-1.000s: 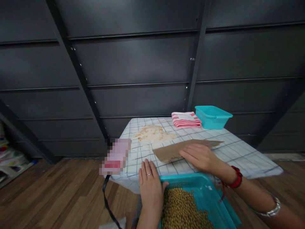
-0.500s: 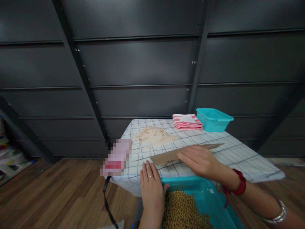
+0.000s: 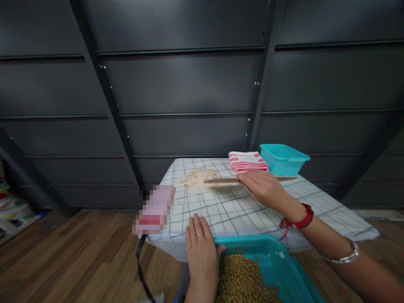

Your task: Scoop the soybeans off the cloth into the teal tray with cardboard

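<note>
My right hand (image 3: 260,187) grips a long brown strip of cardboard (image 3: 222,180), held nearly edge-on over the table. Its left end reaches the near right side of a pile of pale grains (image 3: 198,179) with yellowish bits mixed in. At the table's front edge, my left hand (image 3: 201,248) lies flat, fingers stretched out on the cloth. The left thumb touches the rim of a teal tray (image 3: 268,240). Inside that tray is a heap of greenish-brown beans (image 3: 244,277). The tray's bottom part runs out of view.
A white checked cloth (image 3: 221,214) covers the table. At its back right are a folded pink-and-white towel (image 3: 248,161) and a teal basin (image 3: 282,160). A pixelated pink item (image 3: 156,208) with a black strap (image 3: 140,265) lies at the left edge. Dark panels (image 3: 186,84) rise behind.
My right hand has moved the cardboard away from me, from the table's near side to the pale grain pile, and turned it more edge-on. The left hand has stayed in place.
</note>
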Available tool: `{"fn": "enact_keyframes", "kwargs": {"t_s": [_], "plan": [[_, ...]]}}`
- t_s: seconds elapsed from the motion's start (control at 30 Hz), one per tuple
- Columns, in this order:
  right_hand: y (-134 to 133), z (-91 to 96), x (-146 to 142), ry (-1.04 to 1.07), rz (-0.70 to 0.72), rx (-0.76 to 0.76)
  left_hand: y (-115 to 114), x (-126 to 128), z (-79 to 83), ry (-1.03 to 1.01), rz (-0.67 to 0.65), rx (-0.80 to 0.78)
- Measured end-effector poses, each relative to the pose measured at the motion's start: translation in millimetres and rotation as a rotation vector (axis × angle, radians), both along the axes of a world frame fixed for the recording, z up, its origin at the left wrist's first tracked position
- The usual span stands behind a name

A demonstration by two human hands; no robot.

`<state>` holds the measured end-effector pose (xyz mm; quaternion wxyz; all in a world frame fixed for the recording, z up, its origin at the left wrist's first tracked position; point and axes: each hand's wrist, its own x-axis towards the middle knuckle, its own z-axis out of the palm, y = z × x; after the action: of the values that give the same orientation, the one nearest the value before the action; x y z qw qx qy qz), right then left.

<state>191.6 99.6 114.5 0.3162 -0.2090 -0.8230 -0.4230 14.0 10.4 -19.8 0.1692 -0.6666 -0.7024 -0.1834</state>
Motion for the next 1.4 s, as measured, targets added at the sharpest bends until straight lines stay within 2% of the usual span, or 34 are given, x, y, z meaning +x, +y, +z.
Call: {"fn": "enact_keyframes", "kwargs": {"t_s": [0.1,0.17,0.27,0.37,0.53,0.67,0.83,1.17,1.4], "plan": [[20,6.7,12,0.048,-0.065,0.024,-1,-1,-1.1,0.001,-0.008,0.008],[38,4.6,14,0.059,-0.089,0.006,-1,-2,-1.8,0.007,-0.014,0.015],[64,-6.7,6,0.086,-0.088,-0.009,-2,-3,-3.1,0.019,-0.020,0.028],[78,-22.2,-7,0.071,-0.062,-0.003,-1,-3,-4.5,0.024,-0.019,0.039],[76,-43.7,-20,0.025,0.002,-0.004,1,-3,-10.3,0.008,-0.003,0.058],[70,-51.0,-20,0.015,0.036,-0.013,2,-3,-15.2,0.014,0.006,0.099],[67,-51.3,-21,0.028,0.073,-0.017,1,-5,-14.4,0.022,-0.026,0.090],[71,-45.6,-15,0.126,0.122,0.008,1,-5,-15.7,0.017,-0.020,0.117],[72,-45.4,-19,0.150,0.145,0.037,1,-3,-10.9,0.009,-0.008,0.109]]}}
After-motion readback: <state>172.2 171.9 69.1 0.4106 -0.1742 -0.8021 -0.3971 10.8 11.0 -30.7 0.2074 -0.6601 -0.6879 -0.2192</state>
